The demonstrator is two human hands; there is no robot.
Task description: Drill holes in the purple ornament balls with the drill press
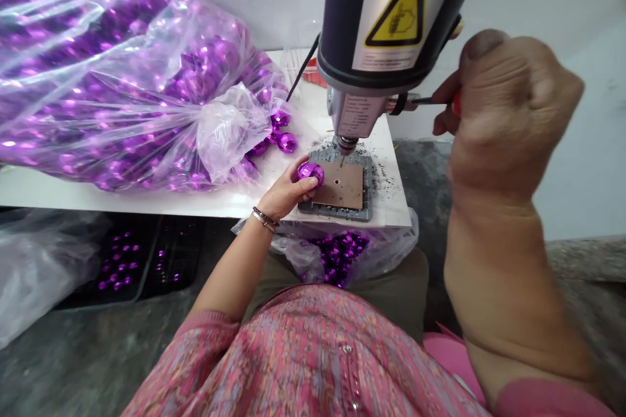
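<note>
My left hand [292, 189] holds a shiny purple faceted ball [311, 173] between thumb and fingers, at the left edge of a brown board [345, 186]. The board has a small hole and lies on the grey drill base [369, 199]. Above it hangs the drill press [355, 101], its thin bit pointing down and apart from the ball. At the upper right, my right hand [508, 104] is closed around the red-tipped lever [457, 104] of the press.
A big clear bag of purple balls [147, 78] covers the left of the white table [391, 208], with loose balls [287, 142] by its mouth. Dark shavings surround the base. An open bag of purple balls [340, 257] hangs below the front edge. Black trays [147, 260] stand lower left.
</note>
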